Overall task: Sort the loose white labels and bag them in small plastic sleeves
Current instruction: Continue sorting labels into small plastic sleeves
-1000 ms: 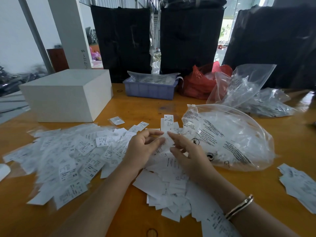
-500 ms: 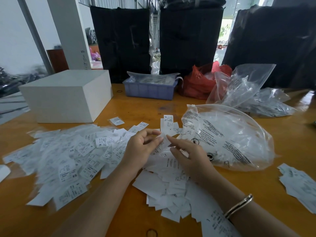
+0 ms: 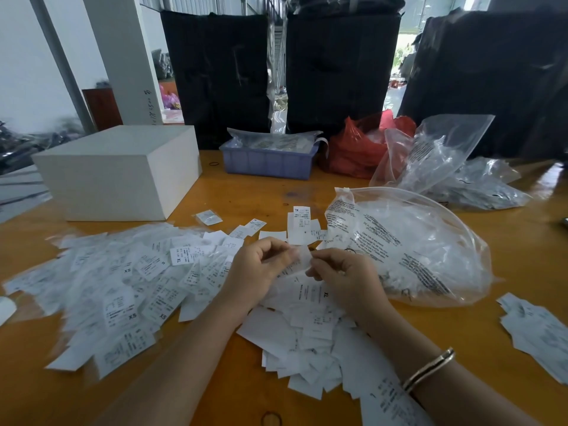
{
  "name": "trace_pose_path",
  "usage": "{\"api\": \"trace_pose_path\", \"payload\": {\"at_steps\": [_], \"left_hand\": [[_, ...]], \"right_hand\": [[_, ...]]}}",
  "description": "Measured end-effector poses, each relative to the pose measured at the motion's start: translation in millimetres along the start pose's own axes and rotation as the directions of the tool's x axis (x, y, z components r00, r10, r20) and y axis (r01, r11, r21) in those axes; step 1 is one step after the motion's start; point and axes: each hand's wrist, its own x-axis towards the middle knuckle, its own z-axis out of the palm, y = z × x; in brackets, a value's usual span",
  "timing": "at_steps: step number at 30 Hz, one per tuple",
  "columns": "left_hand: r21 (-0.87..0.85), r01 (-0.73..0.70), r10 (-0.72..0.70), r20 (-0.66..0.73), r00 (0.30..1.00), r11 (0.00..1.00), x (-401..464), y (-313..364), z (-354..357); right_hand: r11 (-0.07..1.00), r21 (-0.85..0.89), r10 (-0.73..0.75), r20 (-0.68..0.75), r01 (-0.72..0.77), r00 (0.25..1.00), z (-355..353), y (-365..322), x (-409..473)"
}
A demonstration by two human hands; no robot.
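Both hands are coming up off the pile versus a second ago. Left hand [image 3: 261, 265] and right hand [image 3: 341, 272] are pinching one small white piece [image 3: 302, 256] between them, label or sleeve, too blurred to tell. Looks like bagging is starting on this one. Loose labels [image 3: 307, 327] are lying under the wrists, bagged ones [image 3: 116, 281] spreading left on the table [image 3: 522, 256].
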Motion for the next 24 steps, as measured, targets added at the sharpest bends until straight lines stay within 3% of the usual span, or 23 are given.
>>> {"api": "trace_pose_path", "payload": {"at_steps": [5, 10, 12, 18, 24], "left_hand": [[0.049, -0.043, 0.044, -0.011, 0.999, 0.998, -1.3, 2.6, -0.4], [-0.098, -0.013, 0.021, 0.075, 0.997, 0.995, -2.7, 1.6, -0.6], [-0.072, -0.011, 0.017, 0.075, 0.997, 0.997, -2.4, 1.9, -0.5], [-0.014, -0.035, 0.037, 0.167, 0.985, 0.999, -4.1, 3.4, -1.6], [-0.009, -0.036, 0.037, 0.206, 0.978, 0.999, -5.1, 5.3, -1.4]], "right_hand": [[0.913, -0.314, -0.263, 0.035, 0.26, 0.964, 5.3, 0.3, -3.2], [0.995, -0.102, -0.024, -0.04, 0.019, 0.999, 2.8, 1.9, -0.1], [0.997, -0.034, 0.069, -0.055, -0.071, 0.996, 0.9, 2.1, 2.2], [0.996, 0.022, 0.087, 0.06, -0.088, 0.994, -1.9, -0.7, 3.4], [0.995, 0.061, 0.076, 0.036, -0.079, 0.996, -2.4, -1.1, 3.7]]}}
